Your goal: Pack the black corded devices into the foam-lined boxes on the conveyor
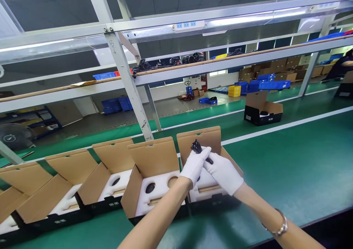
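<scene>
Both my hands wear white gloves and meet above an open cardboard box (202, 134) with a white foam insert. A coiled bundle of black cable (196, 146) is between them. My left hand (195, 163) is closed around the bundle, whose looped end sticks up past the fingers. From the other side my right hand (224, 171) pinches its lower end, where a short dark piece shows at the fingertips. Just left stands another open box (154, 155), its foam (142, 201) holding a dark round item in one cutout.
More open boxes (113, 155) with foam inserts line up to the left on the green conveyor belt (289, 160). Farther right sits an open black box (263, 111). A metal post (129, 76) and a shelf with cables (142, 67) rise behind the boxes. A person works at far right.
</scene>
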`<state>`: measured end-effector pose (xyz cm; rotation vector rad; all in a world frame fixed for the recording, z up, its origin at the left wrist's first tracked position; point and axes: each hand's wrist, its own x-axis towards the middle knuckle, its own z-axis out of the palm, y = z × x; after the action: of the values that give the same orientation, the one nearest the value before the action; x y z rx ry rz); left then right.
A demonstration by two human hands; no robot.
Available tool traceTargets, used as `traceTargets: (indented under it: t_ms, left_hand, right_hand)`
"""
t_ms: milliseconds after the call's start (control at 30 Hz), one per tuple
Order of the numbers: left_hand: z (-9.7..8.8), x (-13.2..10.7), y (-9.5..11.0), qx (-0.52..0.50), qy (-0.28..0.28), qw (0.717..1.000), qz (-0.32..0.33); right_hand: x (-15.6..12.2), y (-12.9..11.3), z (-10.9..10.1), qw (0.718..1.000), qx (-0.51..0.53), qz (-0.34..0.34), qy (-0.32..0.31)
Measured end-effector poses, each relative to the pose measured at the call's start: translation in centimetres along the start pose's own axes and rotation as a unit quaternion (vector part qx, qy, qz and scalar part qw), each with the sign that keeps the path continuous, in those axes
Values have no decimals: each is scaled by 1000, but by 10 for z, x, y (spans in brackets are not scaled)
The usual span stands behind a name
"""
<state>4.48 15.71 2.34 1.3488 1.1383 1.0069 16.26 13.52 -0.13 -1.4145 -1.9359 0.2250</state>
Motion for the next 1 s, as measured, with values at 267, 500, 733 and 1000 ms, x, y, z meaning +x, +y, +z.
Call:
traceTargets:
  t_ms: [267, 500, 733, 1000]
  left_hand:
    - [-22, -4, 10, 191, -13, 980, 61]
    - [-13, 0, -2, 288, 30, 952, 97]
    - [-24, 30, -11, 409, -5, 908, 87]
    - [-23, 69, -40, 652, -182, 728, 106]
  right_hand:
    - [25, 30, -47, 1000, 25, -1, -8]
    - [56, 24, -38, 991, 128, -38, -11]
    - [55, 34, -36, 984, 176, -15, -20]
    - [5, 52, -63, 999, -10, 42, 15]
